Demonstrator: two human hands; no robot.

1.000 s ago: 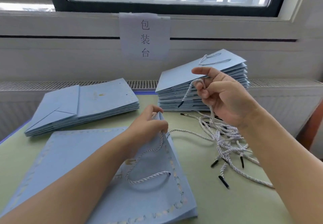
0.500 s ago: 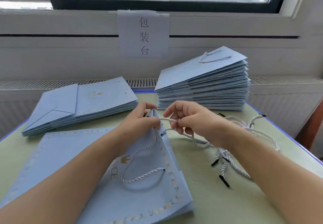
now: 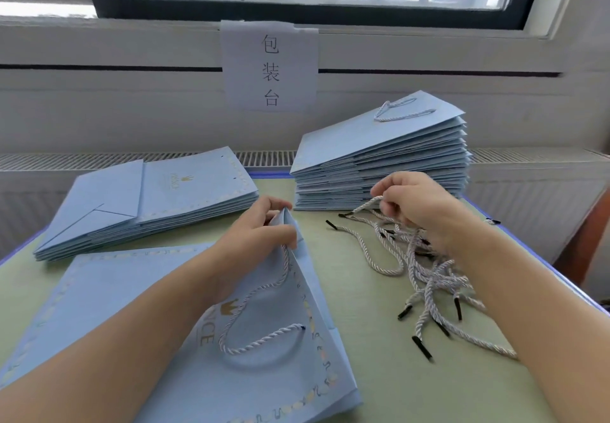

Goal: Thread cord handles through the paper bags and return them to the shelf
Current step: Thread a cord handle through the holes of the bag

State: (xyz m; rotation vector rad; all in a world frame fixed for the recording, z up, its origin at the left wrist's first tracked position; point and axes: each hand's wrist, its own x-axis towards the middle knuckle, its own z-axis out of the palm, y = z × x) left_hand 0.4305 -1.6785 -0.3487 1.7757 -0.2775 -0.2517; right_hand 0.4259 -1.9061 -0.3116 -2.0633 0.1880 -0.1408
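- Green table top (image 3: 379,386) sits under a window; a paper sign (image 3: 269,66) hangs on the wall behind it
- One blue paper bag (image 3: 264,379) lies flat near the person; one cord handle (image 3: 260,333) is already in it, making a loop on the front
- Left hand (image 3: 254,241) pinches the top corner of the bag, fingers and thumb curled tight on the paper and on the cord end there
- Right hand (image 3: 416,204) is over the loose cords (image 3: 425,277) on the right, well apart from the bag; its fingers are curled round one cord, with the black tip hanging out to the left
- Bags with no cords (image 3: 148,204) are piled at the back left; bags with cords (image 3: 383,165) are piled at the back right
- I think the step now is to get the next cord for the other side of the bag
- To do it well: pull just one cord free so the rest do not tangle; hold it close to the black tip; keep the bag's top held up; poke the tip straight into the hole
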